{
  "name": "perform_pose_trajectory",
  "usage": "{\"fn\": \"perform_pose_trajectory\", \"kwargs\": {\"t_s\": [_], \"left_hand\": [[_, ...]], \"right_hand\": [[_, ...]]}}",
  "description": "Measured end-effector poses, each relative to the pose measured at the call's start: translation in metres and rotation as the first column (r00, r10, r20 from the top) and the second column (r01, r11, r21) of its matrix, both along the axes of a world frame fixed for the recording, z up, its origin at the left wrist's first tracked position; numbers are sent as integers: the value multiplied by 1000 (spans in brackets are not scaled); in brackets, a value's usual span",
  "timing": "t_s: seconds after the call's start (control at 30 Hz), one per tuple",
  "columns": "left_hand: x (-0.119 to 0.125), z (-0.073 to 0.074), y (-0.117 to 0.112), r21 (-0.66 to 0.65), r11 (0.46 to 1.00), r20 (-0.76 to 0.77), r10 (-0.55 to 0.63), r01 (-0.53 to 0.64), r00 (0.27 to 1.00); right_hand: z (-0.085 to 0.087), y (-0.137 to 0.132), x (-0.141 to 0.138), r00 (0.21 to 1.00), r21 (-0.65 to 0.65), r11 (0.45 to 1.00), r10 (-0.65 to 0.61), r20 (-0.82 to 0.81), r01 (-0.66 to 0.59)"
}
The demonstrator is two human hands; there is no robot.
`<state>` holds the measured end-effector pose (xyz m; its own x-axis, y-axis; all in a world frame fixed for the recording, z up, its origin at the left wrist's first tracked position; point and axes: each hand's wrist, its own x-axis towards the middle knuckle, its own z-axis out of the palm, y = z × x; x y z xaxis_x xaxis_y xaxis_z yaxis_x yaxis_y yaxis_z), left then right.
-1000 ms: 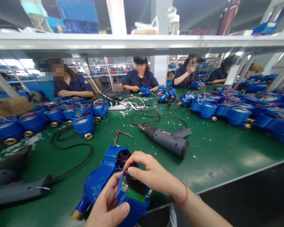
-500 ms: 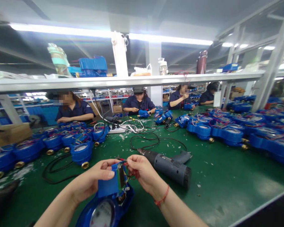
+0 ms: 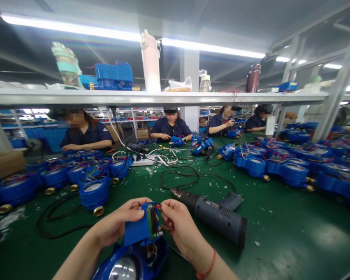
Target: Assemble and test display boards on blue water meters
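My left hand (image 3: pixel 124 217) grips a blue plastic housing (image 3: pixel 135 230), thumb on its face. A green circuit board (image 3: pixel 154 219) with coloured wires shows along its right side. On that same side my right hand (image 3: pixel 179 221) pinches red wires (image 3: pixel 158 207) at the upper corner; their ends are hidden by the fingers. Just below both hands lies a blue water meter (image 3: pixel 111 264) with a round glass dial (image 3: pixel 124 268) and an open compartment (image 3: pixel 152 251) whose inner parts are visible. The housing is held tilted over that compartment.
A heat gun (image 3: pixel 212 214) lies right of my hands, its black cable (image 3: pixel 192 171) looping behind. Rows of blue water meters (image 3: pixel 93 192) stand at left and right (image 3: pixel 288 169). Beyond are a white power strip (image 3: pixel 142 160), an overhead shelf (image 3: pixel 169 98) and several co-workers (image 3: pixel 171 128).
The camera view has shifted slightly. My hands, still on the housing and red wires, appear a little further right, and the housing sits slightly higher above the meter's compartment.
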<state>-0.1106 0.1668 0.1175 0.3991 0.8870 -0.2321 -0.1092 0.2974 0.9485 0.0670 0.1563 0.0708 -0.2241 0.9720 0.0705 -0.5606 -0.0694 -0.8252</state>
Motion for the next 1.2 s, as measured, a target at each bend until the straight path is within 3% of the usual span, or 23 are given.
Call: {"fn": "perform_pose_trajectory", "kwargs": {"t_s": [0.5,0.63,0.77,0.9,1.0,1.2], "left_hand": [[3,2,-1,83,964,-28,-250,252,968],[3,4,-2,98,961,-36,-257,260,966],[1,2,-3,97,971,-35,-214,216,976],[-1,1,-3,104,971,-47,-213,217,976],[-4,0,-2,117,967,-48,-224,228,973],[-6,-1,-2,124,969,-86,-206,215,975]], "right_hand": [[-8,-9,-2,989,60,995,-90,113,84],[-13,-9,2,953,153,967,-232,193,204],[-14,-16,12,864,332,879,-434,255,343],[-14,-27,16,867,442,874,-368,336,200],[-16,-30,14,793,517,844,-408,452,140],[-17,-32,12,738,456,885,-365,567,87]]}}
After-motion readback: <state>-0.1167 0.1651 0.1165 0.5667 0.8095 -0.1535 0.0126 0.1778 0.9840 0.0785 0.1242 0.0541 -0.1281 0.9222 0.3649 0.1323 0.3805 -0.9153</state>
